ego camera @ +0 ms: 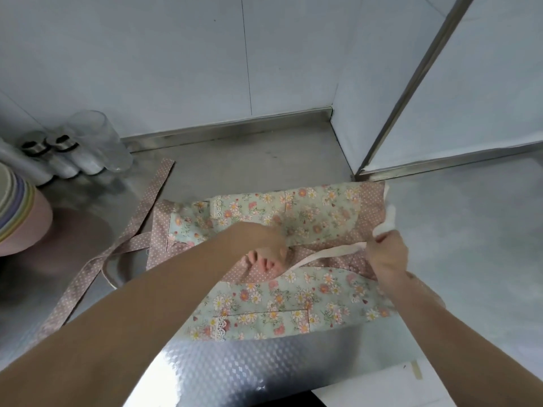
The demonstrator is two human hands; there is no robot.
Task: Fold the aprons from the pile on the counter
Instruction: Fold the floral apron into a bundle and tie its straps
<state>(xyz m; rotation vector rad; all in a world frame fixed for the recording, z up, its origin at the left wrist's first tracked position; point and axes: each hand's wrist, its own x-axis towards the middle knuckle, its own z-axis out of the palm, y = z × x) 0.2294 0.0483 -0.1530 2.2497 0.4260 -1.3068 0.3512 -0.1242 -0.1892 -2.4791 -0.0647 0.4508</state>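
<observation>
At the left edge of the frame a stack of pastel bowls (17, 210) stands on the steel bench (249, 168). Just above it, in the upper left, several clear glasses (88, 145) lie or lean against the wall, two of them with dark metal bands.

Right of the bowls, the long dotted pink ties (141, 212) of the apron trail across the bench, one running up toward the glasses and others looping down to the lower left.

In the middle of the frame the floral apron (293, 212) lies spread flat on the bench, pale green with pink and white flowers, pink dotted trim and small lace patches. Its near part is folded over so that two floral panels face each other with a pink dotted band between them.

The left hand (264, 248) reaches in over that band, its fingers (266, 262) curled down into the pink cloth; whether they pinch it or only press it cannot be told.

At centre right the right hand (388, 254) grips a pale pink strap (329, 252) together with the apron's white-backed right edge, fingers closed round them.
</observation>
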